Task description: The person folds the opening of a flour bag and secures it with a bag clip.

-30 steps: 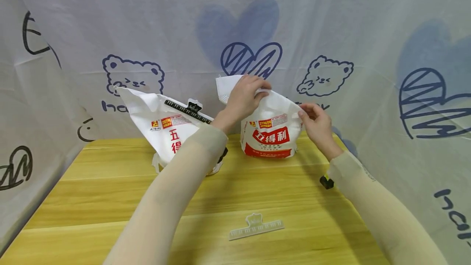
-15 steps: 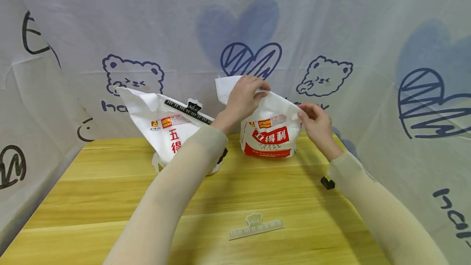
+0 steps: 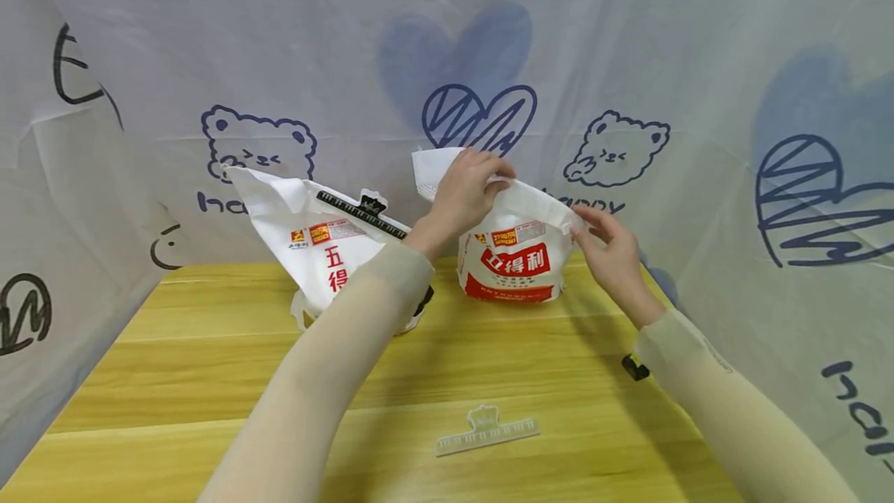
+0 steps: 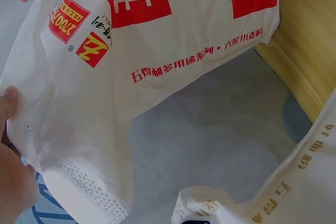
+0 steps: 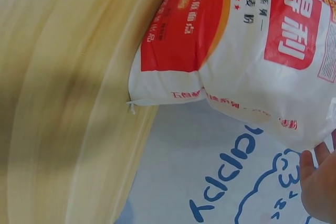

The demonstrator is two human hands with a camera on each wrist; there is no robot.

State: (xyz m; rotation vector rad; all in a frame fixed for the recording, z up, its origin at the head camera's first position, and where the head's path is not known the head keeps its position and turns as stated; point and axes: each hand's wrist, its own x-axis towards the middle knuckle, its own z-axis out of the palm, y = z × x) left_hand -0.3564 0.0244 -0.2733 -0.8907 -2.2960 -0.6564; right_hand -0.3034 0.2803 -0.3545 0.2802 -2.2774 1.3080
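A white flour bag [image 3: 513, 266] with red print stands at the back of the wooden table. My left hand [image 3: 464, 189] grips its top edge, thumb toward the front and the other fingers behind. At the top right corner, my right hand [image 3: 611, 254] pinches the bag between thumb and fingers. Between the hands the top edge is folded over in a narrow band. The left wrist view shows the perforated top corner [image 4: 97, 182] sticking out past my left hand. My right fingers [image 5: 315, 161] are at the bag's edge in the right wrist view, partly cut off by the frame.
To the left stands another flour bag [image 3: 300, 212], leaning, with a black piano-key clip [image 3: 363, 212] across its top. My left forearm partly covers it. A clear piano-key clip [image 3: 486, 433] lies on the table [image 3: 174, 379] near the front. A printed cloth [image 3: 335, 45] hangs behind.
The right hand has moved slightly right and down, its fingers spread more. The top edge of the flour bag now folds over toward the front. The left hand keeps its grip in place.
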